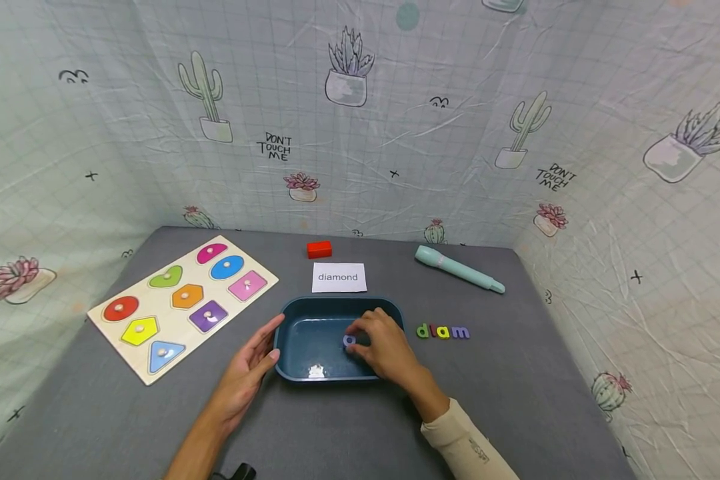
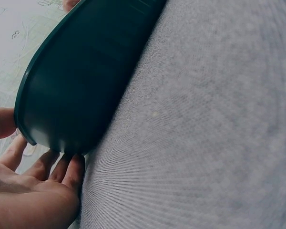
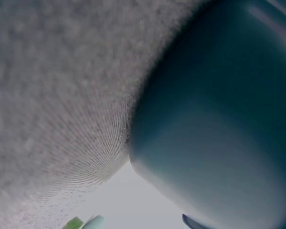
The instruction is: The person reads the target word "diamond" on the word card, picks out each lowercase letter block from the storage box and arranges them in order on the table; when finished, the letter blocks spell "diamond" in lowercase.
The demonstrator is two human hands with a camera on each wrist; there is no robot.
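Observation:
My right hand (image 1: 387, 343) reaches over the near right side of a dark teal tray (image 1: 312, 300), thumb and fingertips pinching a small purple letter o (image 1: 349, 341) inside it. At the tray's left end, my left hand (image 1: 243, 373) has its fingers extended against the outer wall and its thumb at the rim; the left wrist view shows these fingers (image 2: 74, 171) along the wall. Right of the tray, several coloured letters (image 1: 443, 332) lie in a row. Behind it lies a white card (image 1: 339, 277) printed "diamond".
A wooden shape puzzle board (image 1: 156, 300) with knobbed pieces lies at the left. A red block (image 1: 319, 250) sits behind the card. Toward the back right lies a mint-green flashlight-shaped object (image 1: 459, 269). A patterned cloth (image 1: 396, 133) encloses the back and sides of the grey table.

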